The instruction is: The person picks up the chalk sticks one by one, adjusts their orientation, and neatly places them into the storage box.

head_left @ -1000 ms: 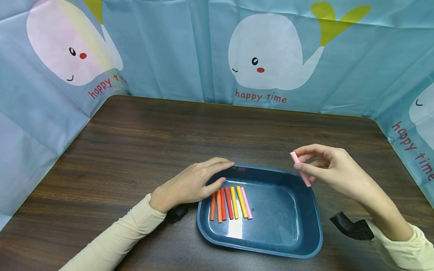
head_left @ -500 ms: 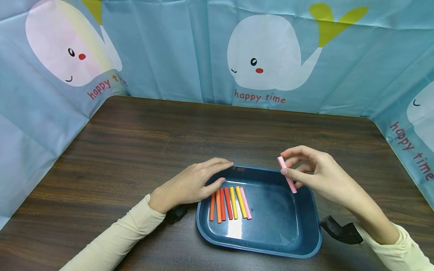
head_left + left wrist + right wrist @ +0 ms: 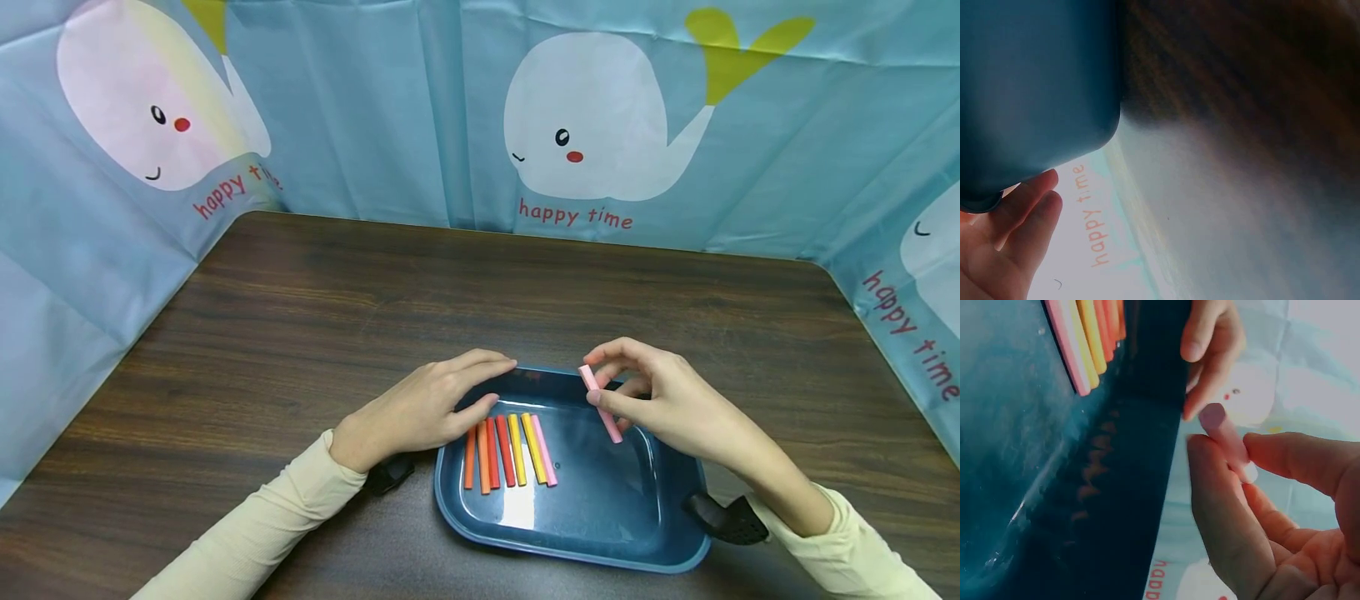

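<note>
My right hand point(image 3: 660, 400) pinches a pink crayon-like stick point(image 3: 604, 412) between thumb and fingertips, tilted, over the far right part of a dark blue tray point(image 3: 570, 556). In the right wrist view the pink stick point(image 3: 1225, 434) has a flat end. My left hand point(image 3: 420, 408) rests at the tray's far left corner, fingers extended along the rim and thumb over the inside. Inside the tray, at the left, lies a side-by-side row of orange sticks point(image 3: 483, 457), red sticks point(image 3: 505, 450), yellow sticks point(image 3: 534, 448) and one more pink stick point(image 3: 545, 451).
The tray stands near the front of a dark wooden table point(image 3: 360, 292). Behind the table hangs a light blue curtain point(image 3: 360, 117) printed with whales. A black wrist device point(image 3: 727, 518) on my right arm sits close to the tray's right rim.
My right hand has moved left with the pink stick, from the tray's far right corner to over its inside. My left hand and the row of sticks stay put.
</note>
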### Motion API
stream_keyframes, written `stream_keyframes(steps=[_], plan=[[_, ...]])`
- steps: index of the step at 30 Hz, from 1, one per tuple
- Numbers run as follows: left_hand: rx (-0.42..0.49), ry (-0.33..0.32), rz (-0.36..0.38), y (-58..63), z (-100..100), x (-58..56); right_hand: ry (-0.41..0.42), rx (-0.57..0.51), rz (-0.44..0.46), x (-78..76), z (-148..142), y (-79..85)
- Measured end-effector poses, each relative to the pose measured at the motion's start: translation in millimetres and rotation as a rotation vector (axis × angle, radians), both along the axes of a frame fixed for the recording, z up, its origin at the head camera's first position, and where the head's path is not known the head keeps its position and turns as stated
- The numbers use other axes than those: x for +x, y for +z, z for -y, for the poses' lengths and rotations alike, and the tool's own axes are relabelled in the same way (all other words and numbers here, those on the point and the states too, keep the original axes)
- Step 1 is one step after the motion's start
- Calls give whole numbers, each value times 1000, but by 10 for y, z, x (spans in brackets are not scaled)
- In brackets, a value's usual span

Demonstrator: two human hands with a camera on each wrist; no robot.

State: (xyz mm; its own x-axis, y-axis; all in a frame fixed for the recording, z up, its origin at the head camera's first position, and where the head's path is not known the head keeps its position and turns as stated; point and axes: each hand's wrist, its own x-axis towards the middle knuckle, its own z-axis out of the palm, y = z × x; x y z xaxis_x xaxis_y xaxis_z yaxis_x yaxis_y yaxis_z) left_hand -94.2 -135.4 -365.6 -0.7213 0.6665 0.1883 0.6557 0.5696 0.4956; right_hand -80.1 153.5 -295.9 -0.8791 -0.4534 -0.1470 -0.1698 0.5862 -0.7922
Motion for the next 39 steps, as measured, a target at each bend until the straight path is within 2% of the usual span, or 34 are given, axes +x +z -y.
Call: stream_keyframes(steps=[8, 23, 30, 39], plan=[[-1, 5, 15, 6, 3, -1, 120, 28, 56, -45, 103, -67], [11, -2, 29, 9, 1, 2, 195, 82, 155, -75, 296, -230], [18, -8, 24, 12, 1, 6, 191, 139, 212, -80, 339, -305], [11, -6, 41, 12, -1, -4, 186, 182, 235, -80, 359, -360]])
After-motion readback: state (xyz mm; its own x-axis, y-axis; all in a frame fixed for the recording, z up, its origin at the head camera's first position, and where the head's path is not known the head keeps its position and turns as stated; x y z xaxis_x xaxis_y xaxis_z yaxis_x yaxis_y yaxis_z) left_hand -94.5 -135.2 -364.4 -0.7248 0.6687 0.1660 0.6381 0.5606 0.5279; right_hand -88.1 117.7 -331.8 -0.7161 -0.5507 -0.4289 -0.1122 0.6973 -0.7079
